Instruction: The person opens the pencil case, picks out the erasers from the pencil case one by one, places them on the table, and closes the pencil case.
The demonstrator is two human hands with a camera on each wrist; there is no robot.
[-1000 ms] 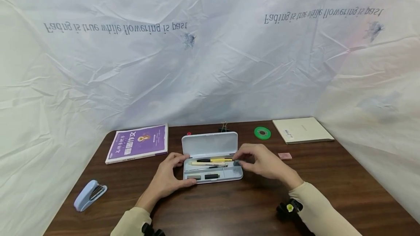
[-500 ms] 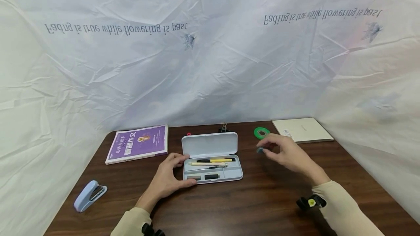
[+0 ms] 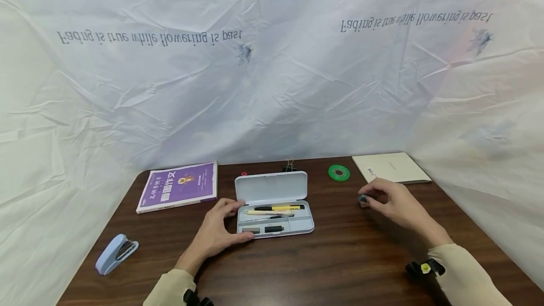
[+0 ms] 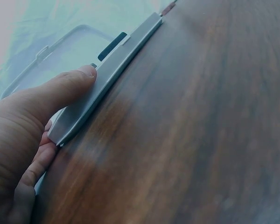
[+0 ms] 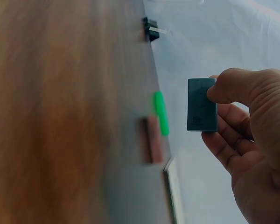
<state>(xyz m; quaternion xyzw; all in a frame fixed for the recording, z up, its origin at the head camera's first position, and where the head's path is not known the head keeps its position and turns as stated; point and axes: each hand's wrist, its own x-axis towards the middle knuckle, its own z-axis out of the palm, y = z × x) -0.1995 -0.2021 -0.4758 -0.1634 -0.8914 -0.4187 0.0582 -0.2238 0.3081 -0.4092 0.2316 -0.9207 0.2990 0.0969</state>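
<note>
A stapler (image 3: 111, 255), purple book (image 3: 176, 187) and pencil case (image 3: 271, 187) suggest a study desk (image 3: 323, 268).

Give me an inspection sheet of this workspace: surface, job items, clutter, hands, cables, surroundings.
Surface: dark wood-grain table.
Job items: pencil case open, pens inside; blue-green block outside it.
Clutter: stapler, purple book, small red ring, binder clip, green tape roll, pale notebook, pinkish block.
Hands: left hand grips the pencil case's left end; right hand pinches the blue-green block.
Cables: nothing seen.
Surroundings: pale creased sheet with flipped lettering.
</note>
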